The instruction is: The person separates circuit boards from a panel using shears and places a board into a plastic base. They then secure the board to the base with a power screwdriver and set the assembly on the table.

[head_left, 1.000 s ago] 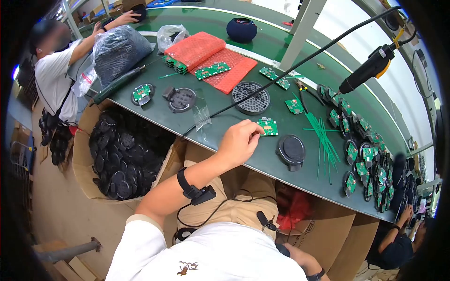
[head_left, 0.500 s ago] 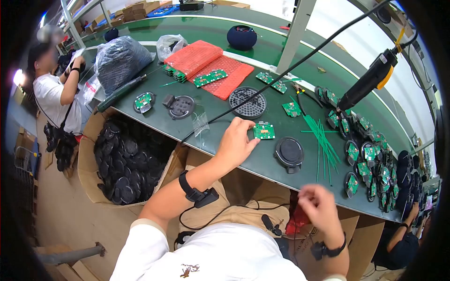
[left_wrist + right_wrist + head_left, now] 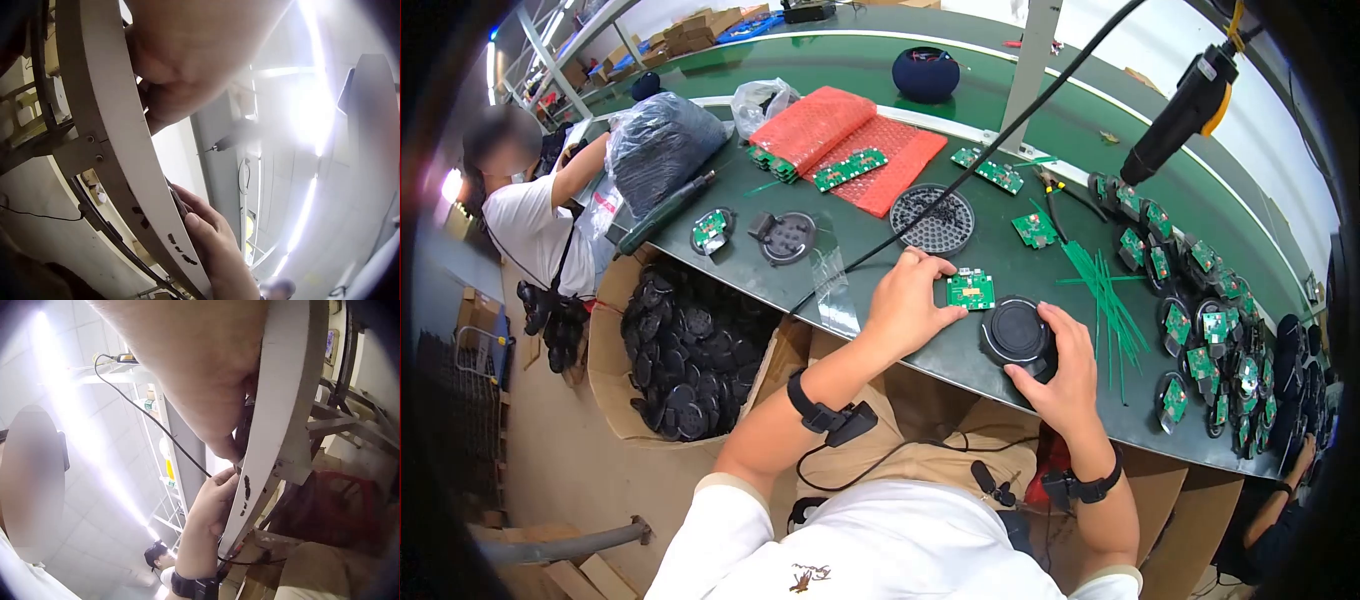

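Observation:
My left hand (image 3: 908,302) has thumb and forefinger at the left side of a green circuit board (image 3: 971,290), pinching it at its upper and lower edges. The board lies flat on the dark table. Beside it, my right hand (image 3: 1067,372) grips a round black part (image 3: 1014,331) from the right, thumb at the near edge and fingers at the far side. In the left wrist view my right hand (image 3: 215,240) holds the dark part's rim; in the right wrist view my left hand (image 3: 209,506) shows, its board hidden.
Behind stand a mesh-patterned black disc (image 3: 932,220) and red bubble wrap (image 3: 880,160). Green ties (image 3: 1105,305) and many board-fitted discs (image 3: 1200,340) lie right. A power screwdriver (image 3: 1185,115) hangs above them. Below left is a box of black parts (image 3: 690,350). Another person (image 3: 540,215) stands left.
My right hand has risen from below the table edge and taken hold of the round black part. My left hand's thumb and forefinger have spread further around the circuit board's left side.

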Motion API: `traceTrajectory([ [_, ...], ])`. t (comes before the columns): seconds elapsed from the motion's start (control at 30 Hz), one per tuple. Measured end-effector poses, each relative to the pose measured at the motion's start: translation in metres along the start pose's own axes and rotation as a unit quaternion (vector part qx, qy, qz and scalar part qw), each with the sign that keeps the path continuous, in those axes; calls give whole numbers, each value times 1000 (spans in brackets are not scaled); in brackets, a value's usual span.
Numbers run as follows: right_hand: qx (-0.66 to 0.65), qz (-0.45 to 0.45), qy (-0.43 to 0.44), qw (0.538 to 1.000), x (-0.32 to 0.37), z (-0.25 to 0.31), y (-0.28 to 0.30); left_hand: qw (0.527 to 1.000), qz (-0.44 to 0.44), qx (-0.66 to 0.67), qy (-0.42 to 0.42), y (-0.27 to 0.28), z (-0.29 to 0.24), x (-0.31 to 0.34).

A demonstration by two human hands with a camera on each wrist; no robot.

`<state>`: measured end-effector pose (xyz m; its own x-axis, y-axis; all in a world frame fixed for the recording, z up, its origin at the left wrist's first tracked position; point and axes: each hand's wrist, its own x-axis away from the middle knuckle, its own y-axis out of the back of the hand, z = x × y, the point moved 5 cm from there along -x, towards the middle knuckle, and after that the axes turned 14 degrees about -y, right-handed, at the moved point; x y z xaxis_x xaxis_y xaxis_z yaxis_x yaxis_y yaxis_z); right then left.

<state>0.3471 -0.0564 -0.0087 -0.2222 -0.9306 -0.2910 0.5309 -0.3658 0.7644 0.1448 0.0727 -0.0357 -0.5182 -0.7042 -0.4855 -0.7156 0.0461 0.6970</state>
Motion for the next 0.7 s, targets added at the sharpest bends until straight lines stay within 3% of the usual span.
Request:
traceTrajectory([
  [0.2, 5, 7, 6, 1000, -1, 0, -2, 994, 26, 104, 34, 6, -7, 1],
  [0.33, 20, 25, 30, 999, -2, 3, -7, 987, -8, 161, 18, 6, -4, 6],
  [0.53, 63, 25, 53, 996, 0, 10, -10, 984, 13, 176, 15, 7, -7, 5],
  [0.7, 65, 14, 20, 998, 9, 11, -13, 985, 32, 166, 32, 11, -7, 7],
])
